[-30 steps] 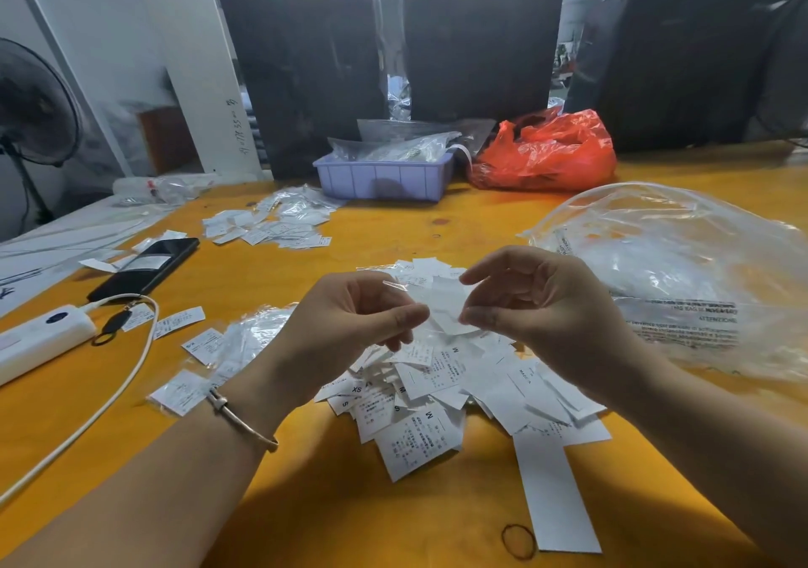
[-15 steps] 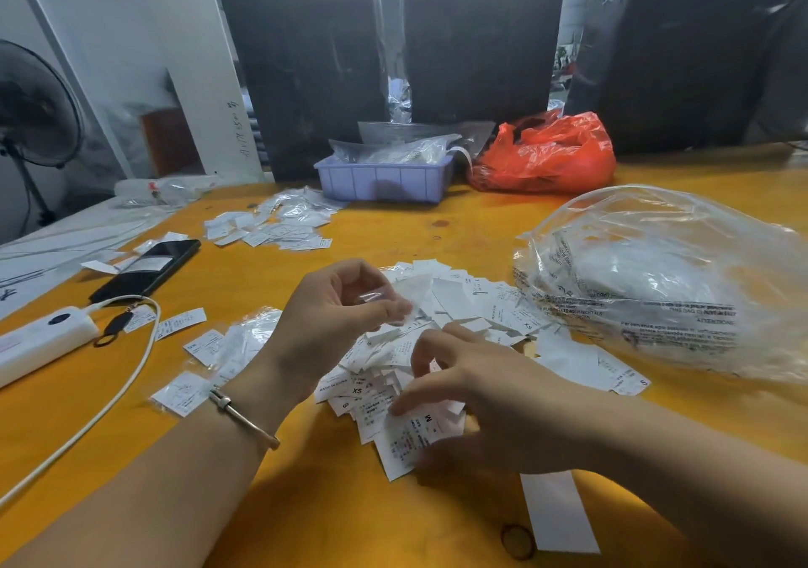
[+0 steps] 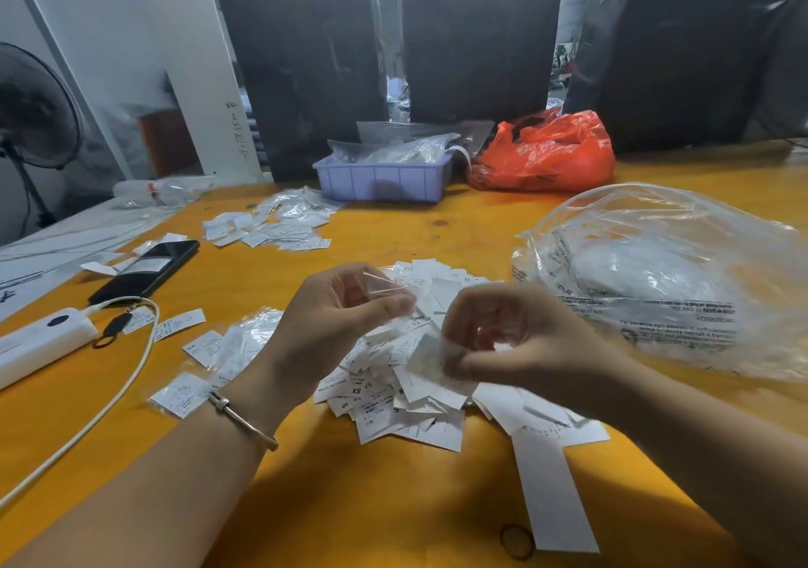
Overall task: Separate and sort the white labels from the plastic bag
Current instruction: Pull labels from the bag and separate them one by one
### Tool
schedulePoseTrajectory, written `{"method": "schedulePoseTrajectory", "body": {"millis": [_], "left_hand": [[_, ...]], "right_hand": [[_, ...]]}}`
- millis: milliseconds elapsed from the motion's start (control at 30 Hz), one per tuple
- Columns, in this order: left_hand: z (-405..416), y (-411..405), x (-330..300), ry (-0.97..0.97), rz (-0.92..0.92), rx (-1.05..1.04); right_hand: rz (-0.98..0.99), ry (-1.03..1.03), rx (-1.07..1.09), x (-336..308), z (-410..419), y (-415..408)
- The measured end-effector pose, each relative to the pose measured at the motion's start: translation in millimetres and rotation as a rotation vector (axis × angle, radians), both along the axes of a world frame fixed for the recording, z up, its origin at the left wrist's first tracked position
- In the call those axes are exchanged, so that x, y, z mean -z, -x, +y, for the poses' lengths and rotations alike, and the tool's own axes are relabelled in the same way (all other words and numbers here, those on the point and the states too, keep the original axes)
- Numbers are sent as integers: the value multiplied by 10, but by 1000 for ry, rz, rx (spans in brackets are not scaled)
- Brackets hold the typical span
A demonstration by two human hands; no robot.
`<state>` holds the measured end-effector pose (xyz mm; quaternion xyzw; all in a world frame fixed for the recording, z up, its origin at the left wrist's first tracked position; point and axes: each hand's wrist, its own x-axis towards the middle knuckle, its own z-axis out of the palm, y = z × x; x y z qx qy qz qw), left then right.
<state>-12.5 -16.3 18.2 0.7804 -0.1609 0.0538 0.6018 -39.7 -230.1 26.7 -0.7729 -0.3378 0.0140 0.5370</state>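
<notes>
Centrally, left hand (image 3: 350, 309) pinching crinkly clear film (image 3: 384, 290), right hand (image 3: 511, 340) gripping white paper label (image 3: 426, 355), over heaped rectangular labels (image 3: 406, 405).

Landmark: label heap (image 3: 406, 388), central on the counter (image 3: 350, 502). Both hands (image 3: 336, 322) are above it. Large plastic bag (image 3: 664, 279) lies right of the heap. Tray (image 3: 380, 178) sits behind it, a second bag (image 3: 546, 152) beside the tray. Phone (image 3: 146, 270) and power bank (image 3: 39, 344) lie left. Long strip (image 3: 555, 497) lies in front, right.
</notes>
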Motion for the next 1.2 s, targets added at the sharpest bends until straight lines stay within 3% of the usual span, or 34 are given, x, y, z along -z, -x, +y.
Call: {"method": "schedulePoseTrajectory", "body": {"millis": [133, 500, 767, 1200], "left_hand": [[-6, 14, 10, 31, -11, 86], [-75, 110, -9, -150, -72, 200], [-87, 138, -40, -162, -54, 255], [-86, 134, -31, -183, -103, 242]], "right_hand": [[87, -302, 94, -53, -113, -67], [-199, -448, 399, -148, -136, -18], [-314, -311, 384, -180, -104, 53], [-668, -83, 511, -178, -103, 87]]}}
